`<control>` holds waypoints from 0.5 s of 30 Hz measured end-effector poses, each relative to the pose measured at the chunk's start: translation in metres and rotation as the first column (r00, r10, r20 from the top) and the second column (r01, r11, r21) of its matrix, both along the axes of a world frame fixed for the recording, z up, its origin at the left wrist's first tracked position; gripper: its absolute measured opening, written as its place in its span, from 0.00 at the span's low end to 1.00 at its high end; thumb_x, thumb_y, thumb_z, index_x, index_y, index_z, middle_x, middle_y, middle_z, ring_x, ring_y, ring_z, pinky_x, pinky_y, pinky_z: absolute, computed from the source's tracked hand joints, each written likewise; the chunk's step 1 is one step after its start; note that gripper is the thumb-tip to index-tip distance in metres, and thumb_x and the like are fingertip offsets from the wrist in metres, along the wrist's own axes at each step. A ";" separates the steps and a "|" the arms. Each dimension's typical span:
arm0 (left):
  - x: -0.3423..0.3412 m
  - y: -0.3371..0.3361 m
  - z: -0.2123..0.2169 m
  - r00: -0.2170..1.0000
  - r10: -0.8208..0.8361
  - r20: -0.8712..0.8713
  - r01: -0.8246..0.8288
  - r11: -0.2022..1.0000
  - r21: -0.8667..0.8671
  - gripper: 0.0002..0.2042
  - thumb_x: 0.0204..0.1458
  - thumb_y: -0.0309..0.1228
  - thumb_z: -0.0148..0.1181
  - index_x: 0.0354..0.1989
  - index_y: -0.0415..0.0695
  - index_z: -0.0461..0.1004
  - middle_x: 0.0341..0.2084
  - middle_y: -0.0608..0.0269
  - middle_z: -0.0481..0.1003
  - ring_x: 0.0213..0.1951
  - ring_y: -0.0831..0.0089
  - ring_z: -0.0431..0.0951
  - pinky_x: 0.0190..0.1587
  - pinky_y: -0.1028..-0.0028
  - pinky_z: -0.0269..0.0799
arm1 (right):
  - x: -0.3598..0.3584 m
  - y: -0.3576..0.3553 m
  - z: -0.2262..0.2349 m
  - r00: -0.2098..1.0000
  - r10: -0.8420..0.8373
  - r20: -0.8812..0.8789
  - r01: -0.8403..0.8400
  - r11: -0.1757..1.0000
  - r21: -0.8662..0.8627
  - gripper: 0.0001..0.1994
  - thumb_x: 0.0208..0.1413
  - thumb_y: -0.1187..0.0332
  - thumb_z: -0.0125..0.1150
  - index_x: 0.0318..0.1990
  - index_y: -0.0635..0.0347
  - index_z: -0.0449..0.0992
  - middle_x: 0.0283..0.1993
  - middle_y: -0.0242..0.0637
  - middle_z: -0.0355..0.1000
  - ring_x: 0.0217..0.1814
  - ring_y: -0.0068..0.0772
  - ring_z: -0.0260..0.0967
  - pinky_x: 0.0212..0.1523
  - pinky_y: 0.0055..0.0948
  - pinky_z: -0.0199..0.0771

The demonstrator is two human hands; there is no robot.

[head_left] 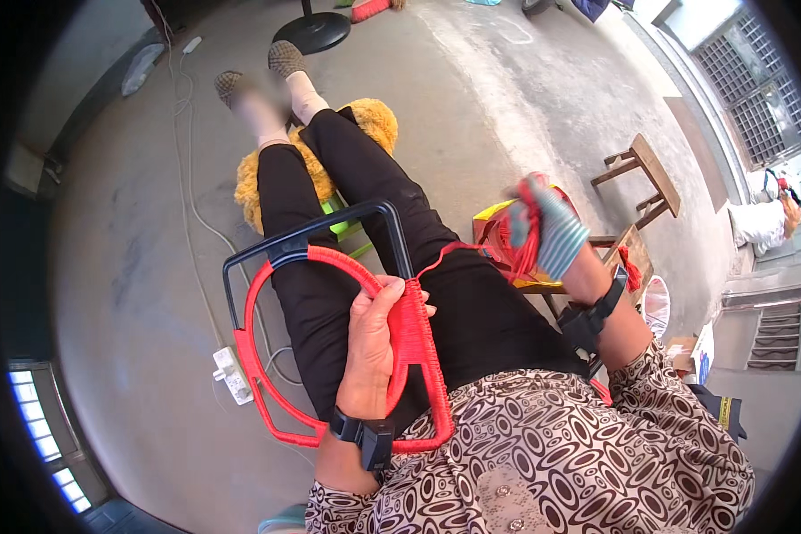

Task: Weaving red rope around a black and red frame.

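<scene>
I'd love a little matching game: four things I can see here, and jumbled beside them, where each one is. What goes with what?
1. black angular frame partly wrapped in red cord
2. loose bundle of red cord
3. white rectangular power strip
4. fluffy yellow plush item

A. partly hidden by the lower legs
B. in the striped-gloved right hand
C. on the grey floor, left
D. in the bare left hand

Pairs: 1-D, 2-B, 3-C, 4-A

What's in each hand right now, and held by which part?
The left hand grips the frame by its red-wrapped side, near the bare black section. The gloved right hand holds a bundle of red cord; motion blur hides exactly where.
</scene>
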State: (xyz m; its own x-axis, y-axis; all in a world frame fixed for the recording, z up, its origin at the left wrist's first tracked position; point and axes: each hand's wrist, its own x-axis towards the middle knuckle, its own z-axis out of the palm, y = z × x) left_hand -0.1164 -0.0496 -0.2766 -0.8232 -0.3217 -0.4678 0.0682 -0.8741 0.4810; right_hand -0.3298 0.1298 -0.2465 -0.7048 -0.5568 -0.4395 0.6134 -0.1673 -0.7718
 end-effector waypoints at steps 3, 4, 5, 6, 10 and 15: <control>0.003 0.002 -0.003 1.000 0.002 -0.004 -0.002 1.000 0.006 0.02 0.57 0.26 0.57 0.35 0.43 0.71 0.27 0.54 0.78 0.29 0.64 0.81 0.31 0.68 0.81 | -0.059 0.042 -0.019 0.827 -0.538 0.162 0.552 0.832 -0.054 0.09 0.62 0.63 0.53 0.34 0.59 0.68 0.21 0.29 0.63 0.21 0.25 0.61 0.25 0.28 0.68; 0.004 0.003 -0.004 1.000 0.003 0.014 -0.003 1.000 -0.009 0.02 0.57 0.27 0.57 0.35 0.43 0.72 0.28 0.55 0.78 0.28 0.65 0.81 0.31 0.69 0.80 | -0.069 0.055 -0.020 0.826 -0.556 0.093 0.563 0.819 -0.107 0.09 0.63 0.64 0.51 0.33 0.59 0.68 0.21 0.29 0.63 0.22 0.25 0.61 0.27 0.28 0.70; 0.004 0.003 -0.005 1.000 -0.005 -0.006 0.005 1.000 -0.004 0.02 0.57 0.27 0.57 0.36 0.44 0.72 0.28 0.55 0.78 0.28 0.65 0.81 0.31 0.69 0.80 | -0.072 0.065 -0.020 0.827 -0.551 0.111 0.562 0.811 -0.164 0.10 0.65 0.64 0.47 0.35 0.60 0.69 0.23 0.30 0.65 0.23 0.26 0.63 0.30 0.29 0.72; 0.004 0.003 -0.005 0.999 0.006 0.036 -0.005 1.000 -0.027 0.02 0.57 0.27 0.57 0.36 0.44 0.72 0.28 0.55 0.78 0.28 0.65 0.81 0.31 0.69 0.80 | -0.070 0.069 -0.020 0.887 -0.455 0.078 0.461 0.872 -0.165 0.09 0.63 0.64 0.50 0.39 0.61 0.69 0.25 0.32 0.67 0.27 0.28 0.66 0.32 0.28 0.73; 0.001 0.001 -0.010 0.998 0.051 0.038 -0.050 0.999 -0.018 0.08 0.56 0.28 0.57 0.43 0.42 0.72 0.34 0.56 0.78 0.35 0.67 0.80 0.39 0.69 0.78 | -0.016 0.047 -0.003 0.995 0.095 -0.013 -0.093 0.991 0.099 0.14 0.56 0.65 0.58 0.46 0.65 0.70 0.36 0.38 0.73 0.39 0.34 0.75 0.40 0.33 0.77; 0.000 0.002 -0.013 0.993 0.112 0.024 -0.111 0.993 -0.050 0.15 0.56 0.25 0.56 0.52 0.39 0.67 0.39 0.64 0.73 0.45 0.74 0.74 0.48 0.73 0.73 | 0.071 -0.036 0.016 0.143 0.957 -0.254 -0.625 0.286 0.727 0.23 0.52 0.65 0.62 0.54 0.64 0.70 0.40 0.39 0.76 0.39 0.31 0.74 0.44 0.28 0.73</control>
State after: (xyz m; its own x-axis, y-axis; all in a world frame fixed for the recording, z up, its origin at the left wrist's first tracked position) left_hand -0.1161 -0.0481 -0.2893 -0.7683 -0.4333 -0.4712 0.1500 -0.8375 0.5255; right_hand -0.2593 0.0937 -0.2307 -0.0904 -0.8575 -0.5065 -0.4001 0.4970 -0.7700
